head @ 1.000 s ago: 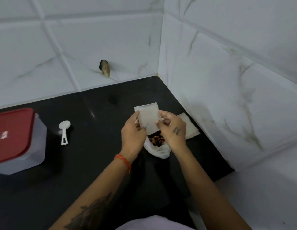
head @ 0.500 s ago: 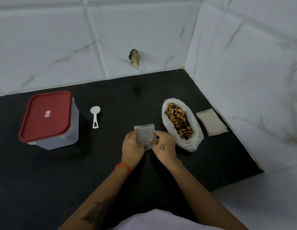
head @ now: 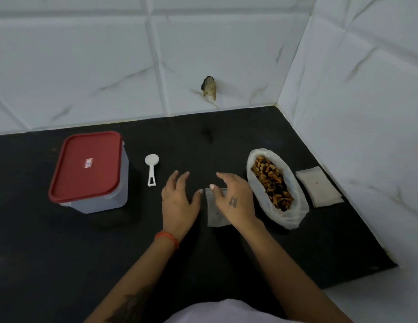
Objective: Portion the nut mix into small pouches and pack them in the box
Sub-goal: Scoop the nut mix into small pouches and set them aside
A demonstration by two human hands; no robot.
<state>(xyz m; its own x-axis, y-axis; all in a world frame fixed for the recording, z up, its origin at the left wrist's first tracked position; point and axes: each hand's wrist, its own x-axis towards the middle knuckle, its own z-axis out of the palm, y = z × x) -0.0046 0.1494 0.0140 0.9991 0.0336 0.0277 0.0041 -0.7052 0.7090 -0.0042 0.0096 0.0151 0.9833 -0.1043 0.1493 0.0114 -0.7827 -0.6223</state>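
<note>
While over counter, left hand (head: 177, 201) splayed, right hand (head: 233, 197) relaxed above pouch (head: 215, 212)

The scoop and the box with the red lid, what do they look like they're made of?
Scoop: probably moulded plastic, plain white, one piece with a cut-out handle end. Box: likely plastic too, a frosted see-through body under an opaque, smooth red lid with a raised rim.

The counter (head: 86, 264) is seen as matt black stone. The box (head: 103, 201) looks translucent plastic under a smooth red plastic lid (head: 85, 165). The scoop (head: 151, 169) appears white plastic, the bag (head: 294, 214) thin white film, the pouch (head: 214, 214) translucent matt.
</note>
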